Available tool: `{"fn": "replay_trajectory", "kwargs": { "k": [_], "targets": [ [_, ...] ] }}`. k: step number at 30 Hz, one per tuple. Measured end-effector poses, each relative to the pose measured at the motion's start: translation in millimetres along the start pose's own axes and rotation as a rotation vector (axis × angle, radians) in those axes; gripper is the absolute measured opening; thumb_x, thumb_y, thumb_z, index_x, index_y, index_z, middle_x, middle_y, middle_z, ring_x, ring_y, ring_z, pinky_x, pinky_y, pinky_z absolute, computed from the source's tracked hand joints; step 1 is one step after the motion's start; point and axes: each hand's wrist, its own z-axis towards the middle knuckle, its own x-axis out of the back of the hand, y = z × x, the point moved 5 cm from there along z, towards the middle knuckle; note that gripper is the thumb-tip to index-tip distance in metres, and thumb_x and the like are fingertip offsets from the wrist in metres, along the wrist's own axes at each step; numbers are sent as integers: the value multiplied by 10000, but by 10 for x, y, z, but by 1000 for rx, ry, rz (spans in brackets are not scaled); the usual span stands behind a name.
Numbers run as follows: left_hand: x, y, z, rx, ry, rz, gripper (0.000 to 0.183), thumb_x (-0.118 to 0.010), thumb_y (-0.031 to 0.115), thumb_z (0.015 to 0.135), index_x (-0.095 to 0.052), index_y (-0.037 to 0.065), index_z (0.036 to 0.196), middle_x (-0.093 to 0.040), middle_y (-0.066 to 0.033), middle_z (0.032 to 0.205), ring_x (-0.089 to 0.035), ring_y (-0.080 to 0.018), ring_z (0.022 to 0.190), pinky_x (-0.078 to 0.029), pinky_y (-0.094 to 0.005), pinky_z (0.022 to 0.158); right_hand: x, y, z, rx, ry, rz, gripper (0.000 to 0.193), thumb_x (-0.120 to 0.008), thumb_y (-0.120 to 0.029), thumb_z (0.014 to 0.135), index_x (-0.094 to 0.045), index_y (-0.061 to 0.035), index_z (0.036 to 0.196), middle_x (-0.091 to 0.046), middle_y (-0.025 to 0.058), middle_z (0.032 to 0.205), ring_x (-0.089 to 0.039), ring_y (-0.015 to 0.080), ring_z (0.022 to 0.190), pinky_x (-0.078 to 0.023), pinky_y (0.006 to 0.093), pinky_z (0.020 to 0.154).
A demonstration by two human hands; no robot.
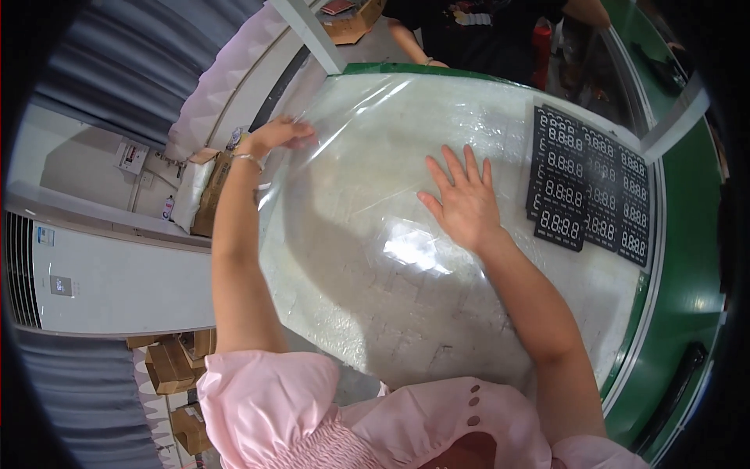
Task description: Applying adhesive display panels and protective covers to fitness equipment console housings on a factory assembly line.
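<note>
A sheet of clear plastic film (351,187) lies over the pale tabletop, glossy and creased toward its far left corner. My left hand (283,134) is at that left edge, fingers bent and closed on the film, which lifts in shiny folds beside them. The fingertips are a little blurred. Farther right, my right hand (465,199) rests palm down on the film, fingers spread, holding nothing. To the right of it lie several black panels with white digit segments (564,176), overlapping in rows near the table's right side.
White posts (311,35) rise at the table's far corners. A green surface (687,211) runs along the right, with a black bar-shaped object (673,395) on it. Beyond the far edge is another person in dark clothing (476,43). Cardboard boxes (168,363) stand at the left.
</note>
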Motion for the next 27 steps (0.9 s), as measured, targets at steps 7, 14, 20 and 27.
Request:
{"fn": "replay_trajectory", "kwargs": {
  "k": [7, 14, 20, 27],
  "targets": [
    [-397, -96, -670, 146, -23, -137, 655, -777, 408, 729, -557, 9, 1199, -547, -156, 1226, -479, -251, 1134, -412, -449, 942, -25, -46, 45, 94, -56, 56, 570, -408, -466, 962, -380, -141, 1429, -294, 153, 1493, -170, 407, 1401, -127, 506, 1153],
    [-819, 31, -1289, 170, -108, -235, 973, -865, 291, 647, -319, 26, 1407, -595, -127, 1103, -604, -245, 941, -460, -432, 836, -234, -429, 235, 260, -59, 180, 560, -492, -376, 951, -349, -138, 1437, -336, 188, 1455, -256, 410, 1369, -210, 461, 1144],
    [-1471, -106, -1762, 51, 144, -550, 701, -809, 16, 679, -428, 30, 1267, -612, -74, 1019, -593, -110, 750, -464, -248, 552, -424, -982, 445, 334, -43, 271, 569, -531, -312, 934, -343, -116, 1435, -311, 203, 1461, -311, 389, 1342, -262, 435, 1122],
    [-1411, -618, -2265, 221, 266, -744, 411, -764, -15, 713, -574, -2, 1077, -622, -38, 784, -562, -116, 616, -433, -251, 531, 279, -371, 518, 257, 310, 544, 542, -562, -308, 914, -442, -12, 1352, -497, 229, 1317, -471, 340, 1241, -375, 403, 1050]
  ]
}}
